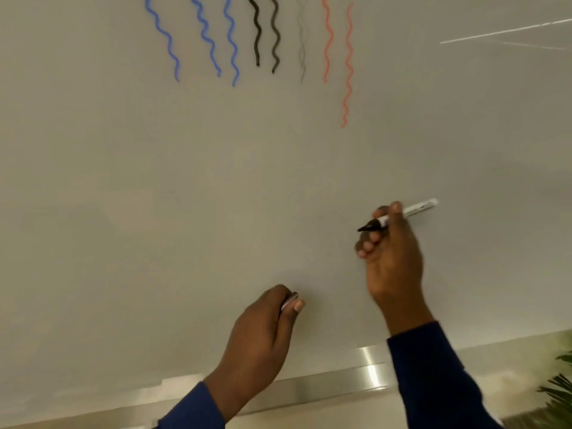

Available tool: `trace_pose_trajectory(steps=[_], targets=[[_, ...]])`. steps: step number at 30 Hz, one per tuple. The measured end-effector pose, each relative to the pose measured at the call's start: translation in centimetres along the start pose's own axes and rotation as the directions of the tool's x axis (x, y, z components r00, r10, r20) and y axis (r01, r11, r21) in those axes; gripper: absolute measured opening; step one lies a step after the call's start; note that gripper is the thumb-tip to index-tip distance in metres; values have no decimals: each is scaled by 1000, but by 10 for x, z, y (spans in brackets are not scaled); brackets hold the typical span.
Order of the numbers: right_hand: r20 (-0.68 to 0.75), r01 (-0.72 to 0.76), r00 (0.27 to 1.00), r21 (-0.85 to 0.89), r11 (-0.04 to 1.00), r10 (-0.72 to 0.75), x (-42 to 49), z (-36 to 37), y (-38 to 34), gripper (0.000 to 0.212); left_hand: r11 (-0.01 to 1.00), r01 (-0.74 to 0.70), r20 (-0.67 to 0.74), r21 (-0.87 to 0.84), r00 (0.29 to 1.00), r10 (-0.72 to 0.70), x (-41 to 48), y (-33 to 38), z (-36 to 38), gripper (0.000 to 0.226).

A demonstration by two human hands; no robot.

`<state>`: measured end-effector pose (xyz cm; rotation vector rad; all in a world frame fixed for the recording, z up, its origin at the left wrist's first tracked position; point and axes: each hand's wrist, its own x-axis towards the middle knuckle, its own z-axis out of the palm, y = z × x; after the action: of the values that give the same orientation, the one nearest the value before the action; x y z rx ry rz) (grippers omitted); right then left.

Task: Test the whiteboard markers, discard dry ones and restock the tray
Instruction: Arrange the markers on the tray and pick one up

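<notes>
Up at the whiteboard point(185, 181), from the head camera, both hands are raised in front of the pale surface. The right hand point(393, 258) has the marker point(402, 213). Thumb and forefinger pinch it near the writing end, and the other fingers are curled underneath. It is uncapped, with the black tip pointing left and the white barrel angling up and to the right past the knuckles. The tip is close to the board, but I cannot tell whether it touches.

Lower and to the left, the left hand point(263, 329) is curled with its thumb pressed against a small dark piece point(289, 301) that pokes out between thumb and fingers. It is too small and blurred to name for certain. Both wrists come out of dark blue sleeves point(433, 382).

Across the top of the board runs a row of wavy test strokes. There are three blue lines point(204, 35), two solid black lines point(257, 32), one faint grey line point(301, 41) that barely shows, and two red lines point(348, 66), the right one running lowest.

Along the bottom edge of the board sits the metal tray point(325, 385), shiny and catching the light between the two forearms. What lies in it cannot be seen from here. Green leaves of a plant point(560, 388) show at the lower right corner.
</notes>
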<state>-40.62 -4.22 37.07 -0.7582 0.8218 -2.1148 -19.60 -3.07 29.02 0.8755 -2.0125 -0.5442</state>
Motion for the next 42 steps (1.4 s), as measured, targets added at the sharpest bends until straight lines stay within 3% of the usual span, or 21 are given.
trace_pose_trajectory(steps=[4,7,12,15,17,20,23,31,37,42], targets=[[119,22,993,-34,999,-18,-21,17,18,26,983,-131,-71,126,988,140,36,7,-26,28],[204,115,975,-112,987,-90,-22,28,18,40,925,-253,-114,285,949,295,62,10,-54,26],[318,438,876,-213,874,-362,-18,59,2,18,650,-419,-94,634,792,603,109,25,-105,27],[403,695,712,-294,656,-575,-9,83,-6,16,466,-462,-22,754,692,721,137,29,-127,31],[455,803,595,-349,482,-662,1,93,-8,16,383,-485,48,786,666,745,152,29,-136,34],[497,871,465,-404,279,-733,15,99,-6,23,336,-500,105,798,665,740,166,20,-144,39],[522,883,405,-435,174,-751,26,101,-1,26,296,-509,138,808,652,746,169,8,-146,39],[592,912,333,-399,92,-734,38,94,13,25,258,-495,132,830,623,771,170,3,-143,40],[596,900,349,-429,81,-723,44,74,34,49,250,-491,126,835,612,780,171,3,-143,36],[605,892,353,-449,60,-714,45,58,53,54,250,-489,122,836,610,783,171,2,-142,35]])
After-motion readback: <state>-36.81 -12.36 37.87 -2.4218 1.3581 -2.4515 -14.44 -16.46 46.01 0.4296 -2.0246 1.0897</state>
